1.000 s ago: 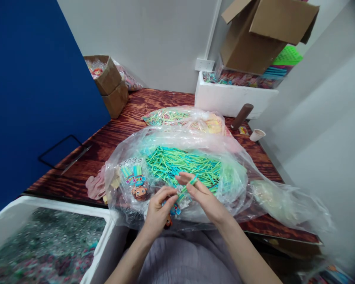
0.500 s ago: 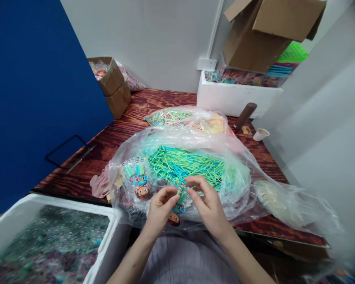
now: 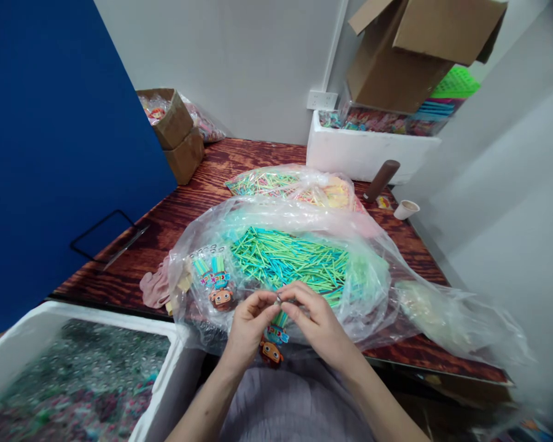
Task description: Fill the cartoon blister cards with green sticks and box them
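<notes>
My left hand [image 3: 251, 322] and my right hand [image 3: 311, 313] meet over the front of the plastic bag, thumb and forefinger of each pinched at the small metal ring of a keychain [image 3: 271, 351]. The keychain hangs head-down below my fingers, with a brown cartoon head, a colourful lettered body and green and blue sticks at its top. My fingertips cover most of the ring. Just behind lies a heap of green and blue sticks [image 3: 290, 258] inside an open clear plastic bag [image 3: 368, 270]. Several similar keychains [image 3: 217, 279] rest on the bag at the left.
A white foam box [image 3: 172, 331] of small parts stands at my lower left. Pink gloves [image 3: 155, 287] lie on the wooden table [image 3: 239, 153]. Farther back are another bag of sticks [image 3: 276, 182], a paper cup [image 3: 406, 209], a brown cylinder [image 3: 381, 180] and cardboard boxes [image 3: 184, 153].
My right hand has come lower and closer to my left, its fingers now together at the ring. The keychain hangs slightly lower.
</notes>
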`<move>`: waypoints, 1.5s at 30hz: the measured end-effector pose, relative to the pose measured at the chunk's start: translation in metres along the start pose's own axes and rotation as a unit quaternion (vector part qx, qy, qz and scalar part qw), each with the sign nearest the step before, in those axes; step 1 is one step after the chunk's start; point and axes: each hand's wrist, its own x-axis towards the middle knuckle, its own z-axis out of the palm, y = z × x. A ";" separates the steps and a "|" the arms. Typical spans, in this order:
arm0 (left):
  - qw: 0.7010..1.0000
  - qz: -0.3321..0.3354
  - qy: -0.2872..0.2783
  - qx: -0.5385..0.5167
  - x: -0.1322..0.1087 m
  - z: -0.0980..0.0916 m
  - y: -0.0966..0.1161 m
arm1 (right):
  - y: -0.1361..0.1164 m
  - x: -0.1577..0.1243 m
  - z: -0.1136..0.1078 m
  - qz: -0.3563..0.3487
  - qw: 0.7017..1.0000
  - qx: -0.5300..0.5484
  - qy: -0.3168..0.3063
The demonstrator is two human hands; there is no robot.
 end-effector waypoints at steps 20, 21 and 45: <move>0.998 -0.040 0.028 -0.041 -0.002 0.007 0.010 | 0.002 0.004 -0.001 0.001 0.999 -0.043 0.003; 0.999 -0.044 0.005 -0.021 -0.002 0.006 0.013 | 0.001 0.005 -0.001 -0.003 0.999 -0.031 0.012; 0.674 0.192 0.323 0.636 0.082 -0.091 0.017 | 0.092 0.149 -0.040 0.026 0.964 -0.259 0.051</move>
